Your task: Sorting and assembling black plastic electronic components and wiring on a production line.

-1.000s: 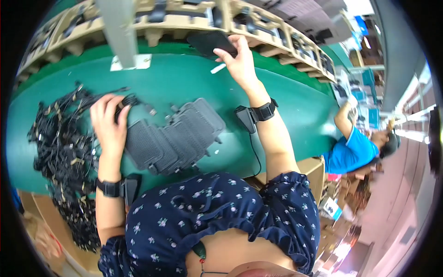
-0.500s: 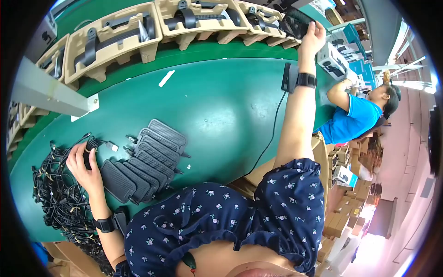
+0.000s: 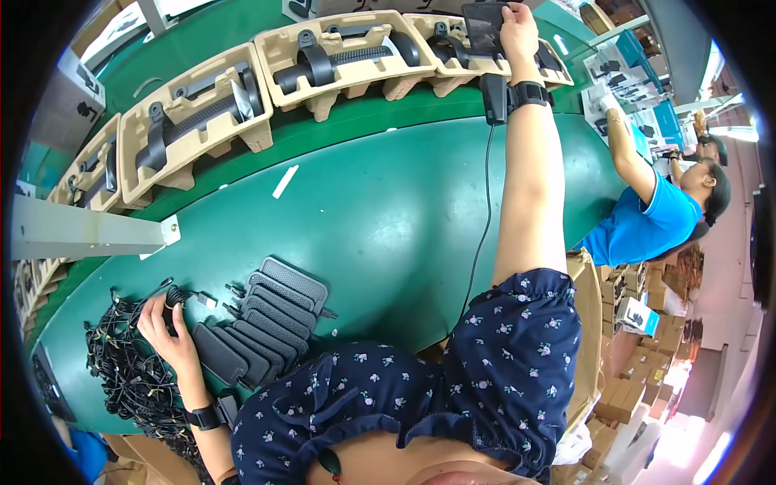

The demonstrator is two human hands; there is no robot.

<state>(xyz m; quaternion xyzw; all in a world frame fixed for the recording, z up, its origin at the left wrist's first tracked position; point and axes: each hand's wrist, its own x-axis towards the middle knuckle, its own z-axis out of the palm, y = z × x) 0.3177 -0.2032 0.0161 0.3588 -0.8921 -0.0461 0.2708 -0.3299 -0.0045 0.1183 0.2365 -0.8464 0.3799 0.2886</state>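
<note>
At the far side, my right hand point(image 3: 520, 34) is closed on the edge of a flat black mesh panel point(image 3: 485, 26), held over a moulded cardboard tray point(image 3: 447, 66). Down at the left, my left hand point(image 3: 166, 330) has its fingers curled round a small coil of black cable point(image 3: 175, 299). A pale USB plug point(image 3: 207, 301) sticks out beside it. Close to that hand, several dark perforated panels point(image 3: 283, 281) lie overlapped in a fanned row on the green table point(image 3: 388, 210). A heap of tied black cables point(image 3: 129, 368) lies left of my hand.
More moulded trays point(image 3: 263, 69) holding black curved parts line the far side. A grey metal post point(image 3: 89, 229) stands at the left. At the right, a co-worker in a blue shirt point(image 3: 647, 214) reaches toward boxes. A thin cord point(image 3: 487, 186) runs from my right wrist.
My right hand has carried the mesh panel farther out, over the tray. My left hand keeps its hold beside the cables. The whole view has shifted, and the co-worker's arm has moved.
</note>
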